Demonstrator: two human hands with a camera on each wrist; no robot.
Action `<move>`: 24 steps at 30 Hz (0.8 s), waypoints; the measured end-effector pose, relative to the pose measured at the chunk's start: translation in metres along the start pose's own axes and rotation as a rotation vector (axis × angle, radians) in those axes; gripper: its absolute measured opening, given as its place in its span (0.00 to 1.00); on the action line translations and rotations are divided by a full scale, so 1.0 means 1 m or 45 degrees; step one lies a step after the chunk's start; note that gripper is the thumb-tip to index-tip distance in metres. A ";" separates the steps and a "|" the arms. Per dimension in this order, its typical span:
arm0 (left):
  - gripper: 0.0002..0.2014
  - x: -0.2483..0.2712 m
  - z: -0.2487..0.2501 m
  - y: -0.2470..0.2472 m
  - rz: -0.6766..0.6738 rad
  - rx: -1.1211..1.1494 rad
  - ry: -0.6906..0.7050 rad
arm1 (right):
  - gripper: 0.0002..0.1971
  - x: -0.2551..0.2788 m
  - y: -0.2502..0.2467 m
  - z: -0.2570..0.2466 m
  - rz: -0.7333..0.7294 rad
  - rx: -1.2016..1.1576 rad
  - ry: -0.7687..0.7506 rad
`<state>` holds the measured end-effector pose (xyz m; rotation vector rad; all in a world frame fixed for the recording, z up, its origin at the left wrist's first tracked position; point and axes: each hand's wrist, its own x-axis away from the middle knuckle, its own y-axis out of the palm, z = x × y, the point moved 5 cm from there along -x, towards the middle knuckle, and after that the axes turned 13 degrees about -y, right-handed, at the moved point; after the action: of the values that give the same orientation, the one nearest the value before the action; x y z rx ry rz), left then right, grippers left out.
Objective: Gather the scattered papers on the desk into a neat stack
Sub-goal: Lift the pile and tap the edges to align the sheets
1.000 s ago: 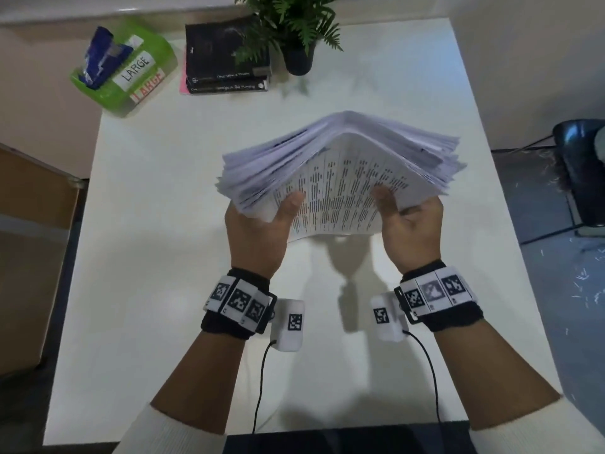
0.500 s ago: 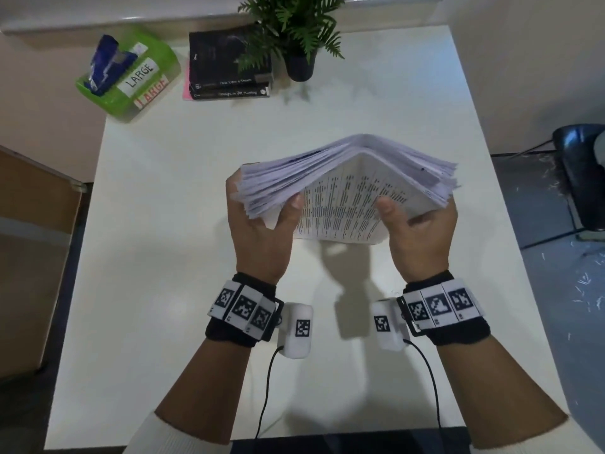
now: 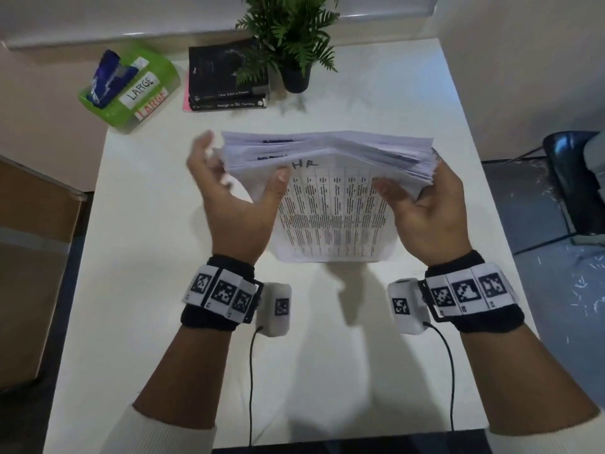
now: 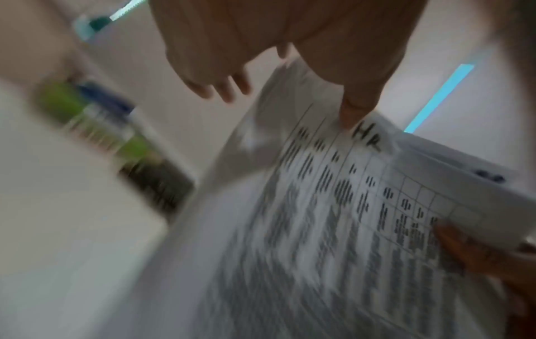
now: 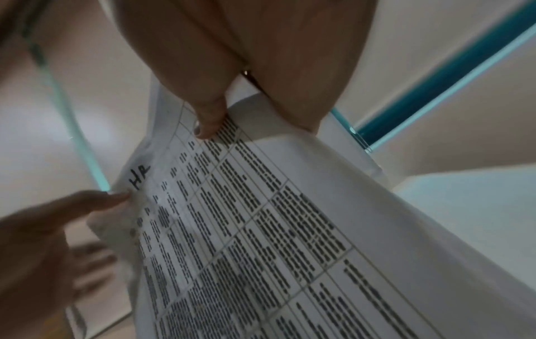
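White printed sheets, a thick stack of papers [image 3: 330,178], stood on their lower edge on the pale desk [image 3: 137,244], leaning back toward the person so that the front page with its ruled table and a handwritten "HR" near the top faced them. The top edges of the sheets fanned unevenly, not yet squared.

The right hand [image 3: 425,208] gripped the stack at its right side, thumb pressed on the front page and fingers wrapped behind the sheets; the right wrist view showed the thumb tip flat on the printed table. The left hand [image 3: 235,198] sat at the stack's left edge with its fingers spread and loose, blurred in the head view; only its thumb touched the front page, just beside the "HR", and the other fingers stood off the paper's left edge. The two hands were apart, one on each side of the stack.

At the far end of the desk stood a small potted plant [image 3: 291,40], just beside it two dark books [image 3: 226,80] piled on one another, and further left a green box [image 3: 131,86] labelled "LARGE" at the desk's corner. A dark chair [image 3: 576,178] stood off to the right on the floor.
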<state>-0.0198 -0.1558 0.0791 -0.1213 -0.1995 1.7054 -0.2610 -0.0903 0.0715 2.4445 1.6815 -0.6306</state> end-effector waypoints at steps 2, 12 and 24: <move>0.48 0.004 0.038 -0.009 0.109 -0.445 0.405 | 0.12 -0.008 -0.003 -0.018 -0.120 0.164 -0.102; 0.09 0.006 0.016 0.011 -0.590 -0.445 -0.005 | 0.30 -0.030 0.024 -0.060 -0.511 0.800 -0.575; 0.18 0.024 -0.051 -0.022 -0.666 0.013 -0.435 | 0.20 0.052 -0.037 0.059 -0.225 0.002 0.510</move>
<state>0.0079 -0.1259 0.0349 0.2175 -0.4356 1.1939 -0.2951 -0.0494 0.0031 2.5701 2.0532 -0.1584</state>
